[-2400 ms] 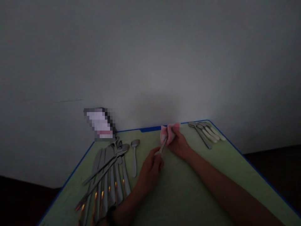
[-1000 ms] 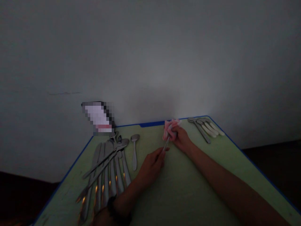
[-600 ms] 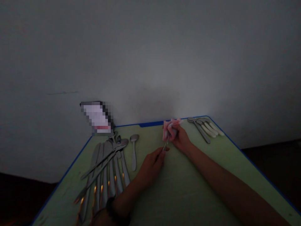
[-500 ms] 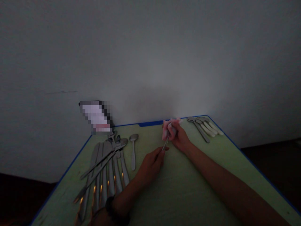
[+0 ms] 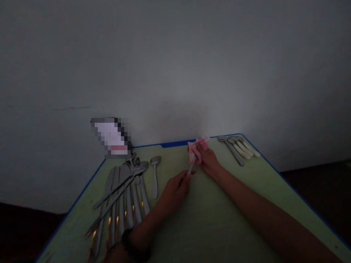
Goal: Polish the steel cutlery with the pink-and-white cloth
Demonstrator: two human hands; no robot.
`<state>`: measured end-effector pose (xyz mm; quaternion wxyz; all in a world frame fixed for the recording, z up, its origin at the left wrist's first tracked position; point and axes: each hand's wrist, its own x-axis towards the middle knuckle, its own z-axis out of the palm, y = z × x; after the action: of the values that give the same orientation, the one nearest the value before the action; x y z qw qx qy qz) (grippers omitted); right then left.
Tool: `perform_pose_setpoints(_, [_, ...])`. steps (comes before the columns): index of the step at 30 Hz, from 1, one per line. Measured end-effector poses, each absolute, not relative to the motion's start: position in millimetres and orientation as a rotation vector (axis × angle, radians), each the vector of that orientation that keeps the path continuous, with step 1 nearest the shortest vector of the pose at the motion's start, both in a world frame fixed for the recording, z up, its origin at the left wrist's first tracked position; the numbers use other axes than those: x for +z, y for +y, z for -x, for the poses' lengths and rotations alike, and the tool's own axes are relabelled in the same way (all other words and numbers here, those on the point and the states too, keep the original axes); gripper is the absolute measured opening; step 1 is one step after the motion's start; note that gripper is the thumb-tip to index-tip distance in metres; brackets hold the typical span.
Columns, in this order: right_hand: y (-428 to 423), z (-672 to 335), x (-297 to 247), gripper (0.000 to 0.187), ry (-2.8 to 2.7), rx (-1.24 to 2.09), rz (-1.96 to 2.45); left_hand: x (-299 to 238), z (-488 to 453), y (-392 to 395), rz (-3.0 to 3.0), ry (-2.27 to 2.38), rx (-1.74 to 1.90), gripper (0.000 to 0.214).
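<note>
Left hand (image 5: pixel 175 188): our fingers grip utensil (image 5: pixel 191 168) | right hand (image 5: pixel 210 161): our fingers hold cloth (image 5: pixel 197 157) around its far end

The cloth (image 5: pixel 195 153) in my right grip (image 5: pixel 207 160) looks soft and matt, pink and white, against the smooth grey metal utensil (image 5: pixel 192 166) in my left grip (image 5: pixel 177 188). Beside me the heaped cutlery (image 5: pixel 128 212) is smooth metal with glossy orange glints, the 1 spoon (image 5: pixel 155 179) apart is duller metal, and the white handles (image 5: pixel 241 150) look like smooth plastic. My desk (image 5: pixel 219 219) is matt green, the wall (image 5: pixel 178 54) matt with faint scuffs.
</note>
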<state>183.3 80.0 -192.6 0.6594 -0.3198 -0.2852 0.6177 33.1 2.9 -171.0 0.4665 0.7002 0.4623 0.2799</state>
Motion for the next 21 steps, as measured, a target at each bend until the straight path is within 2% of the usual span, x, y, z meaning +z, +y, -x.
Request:
perform_pose_setpoints(10, [77.3, -181.7, -192.7, 0.021, -0.669, 1.427, 0.719, -171.5, -34.2, 3.6, -1.725, 1.144, 0.732, 0.042])
perform_pose_setpoints(15, [77.2, -181.0, -189.4, 0.009, -0.604, 1.495, 0.649, -171.7, -33.7, 4.3, -1.694, 1.153, 0.728, 0.043])
perform_pose_setpoints(21, [81.1, -183.0, -192.2, 0.013, -0.5, 1.46, 0.698, -173.1, -36.4, -0.1, -1.9, 1.233, 0.692, 0.041])
